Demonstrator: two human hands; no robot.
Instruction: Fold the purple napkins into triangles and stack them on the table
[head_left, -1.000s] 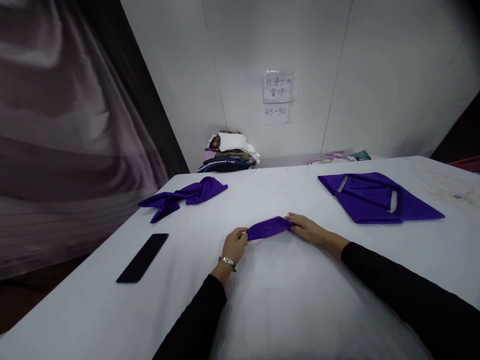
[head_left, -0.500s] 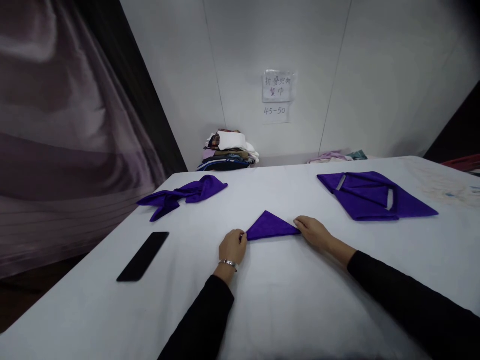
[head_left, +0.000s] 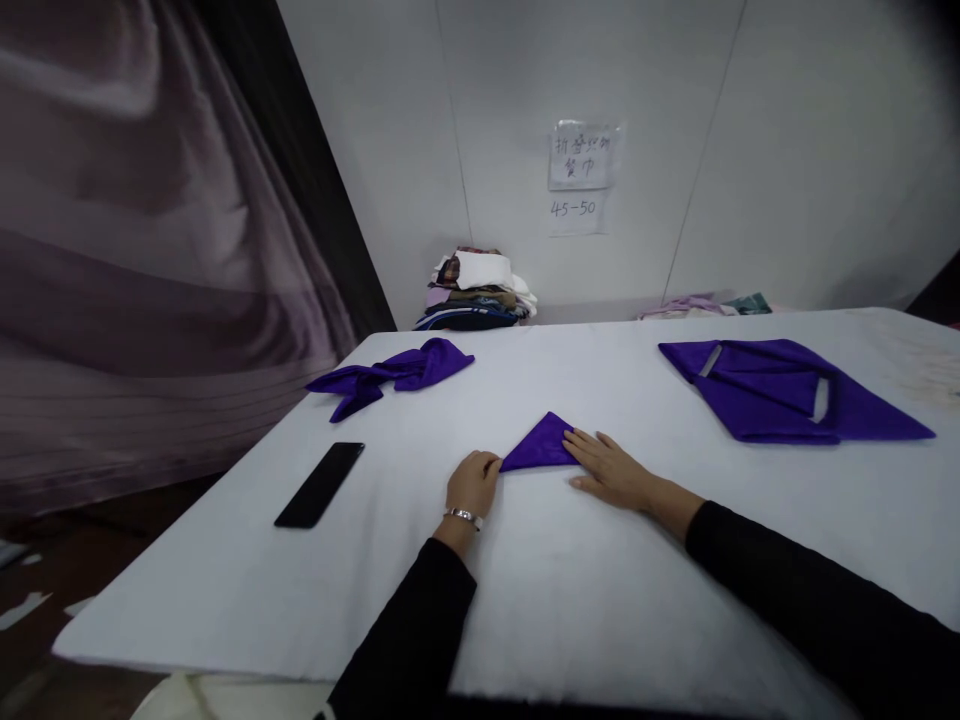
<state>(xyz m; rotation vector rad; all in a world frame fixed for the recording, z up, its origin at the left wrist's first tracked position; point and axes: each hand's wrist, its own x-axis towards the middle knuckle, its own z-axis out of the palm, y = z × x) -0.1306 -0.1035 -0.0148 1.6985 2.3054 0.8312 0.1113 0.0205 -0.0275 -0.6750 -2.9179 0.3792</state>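
Observation:
A purple cloth napkin [head_left: 541, 447], folded into a triangle, lies on the white table [head_left: 555, 590] in front of me. Its left corner is pinched by my left hand [head_left: 474, 482], which wears a silver bracelet. My right hand [head_left: 616, 474] rests flat, fingers extended, over the napkin's right part and hides that corner. The napkin's top point faces away from me.
A twisted purple cloth [head_left: 427, 365] lies at the back left, and a larger folded purple cloth [head_left: 765, 390] at the right. Nearer left is a flat black phone-like slab [head_left: 321, 485]. Stacked clothes [head_left: 480, 290] sit behind the table, below a wall sign [head_left: 582, 158].
My right hand has let go of the right corner and now lies open on the napkin. My left hand keeps its pinch. The camera view has shifted a little.

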